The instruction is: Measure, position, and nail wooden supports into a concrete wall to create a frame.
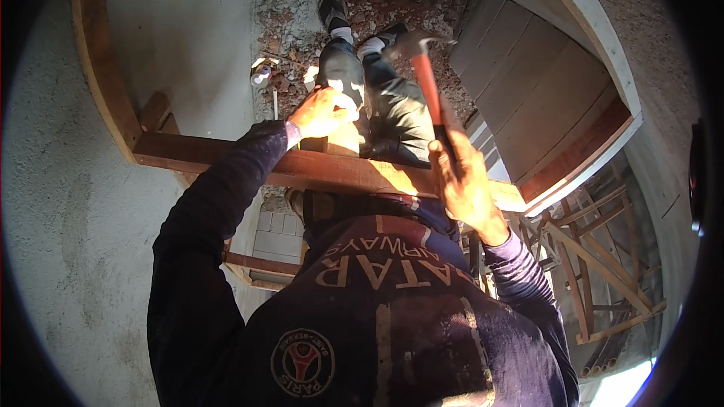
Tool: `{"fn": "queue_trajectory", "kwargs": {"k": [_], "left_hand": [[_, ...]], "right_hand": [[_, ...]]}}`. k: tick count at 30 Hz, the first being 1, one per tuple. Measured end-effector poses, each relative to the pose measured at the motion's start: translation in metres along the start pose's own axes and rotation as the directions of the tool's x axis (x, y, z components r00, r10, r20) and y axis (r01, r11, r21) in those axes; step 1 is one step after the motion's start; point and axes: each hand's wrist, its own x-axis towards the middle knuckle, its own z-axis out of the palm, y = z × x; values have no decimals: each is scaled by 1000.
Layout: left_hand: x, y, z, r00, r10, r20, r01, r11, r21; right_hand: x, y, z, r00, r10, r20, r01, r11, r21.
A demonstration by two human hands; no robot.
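Observation:
My right hand (469, 185) grips the lower part of a claw hammer (427, 87) with a red and dark handle. The hammer's metal head is raised away from me, beyond the wooden crossbar (354, 172). Past that bar, my left hand (323, 111) is closed in a pinch beside a short pale wood block (344, 140). Whatever sits between its fingertips, if anything, is too small to make out. Bright sun falls on both hands and on part of the bar.
The crossbar spans a door-like wooden frame (96, 45). Legs in dark trousers (396, 105) stretch over rubble ground (290, 0). Grey boards (528, 68) lean at the right, with a wooden lattice (603, 245) lower down. A plastered wall (68, 203) fills the left.

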Motion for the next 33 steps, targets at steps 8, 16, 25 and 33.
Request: {"fn": "queue_trajectory", "kwargs": {"k": [8,16,25,33], "left_hand": [[-4,-1,2,995,69,-65,-67,997,34],[-2,-3,11,977,198,-82,-193,979,64],[-2,-7,14,994,73,-85,-64,992,109],[-4,-3,13,996,74,-54,-59,970,234]], "right_hand": [[-13,-3,6,983,-70,168,82,994,-66],[-11,-4,3,1000,0,17,1,997,-83],[-3,11,-1,987,-113,-116,104,991,-81],[1,11,-11,988,68,139,-50,990,-135]]}}
